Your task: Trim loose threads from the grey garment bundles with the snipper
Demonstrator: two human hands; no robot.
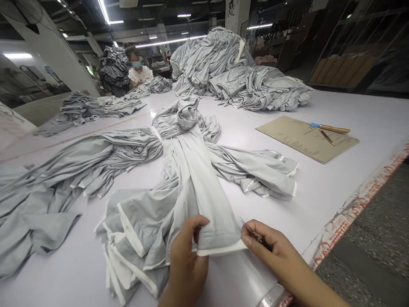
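Note:
A light grey garment piece (212,196) with a white hem runs from the bundle toward me. My left hand (191,251) is closed on the left corner of its hem, thumb on top. At the right corner, my right hand (263,243) is closed round a small dark tool (258,238), its thin pointed tip showing beside the cloth edge. More grey pieces with white edges (134,238) lie fanned out left of my left hand. The bundle's gathered collar part (188,111) sits at its far end.
A tall pile of grey garments (217,59) stands at the back of the table (361,115). Cardboard (294,136) at the right bears a wooden-handled tool (334,128) and a pen-like item (327,137). A masked person (139,73) is at the far left. The table's edge runs along the right.

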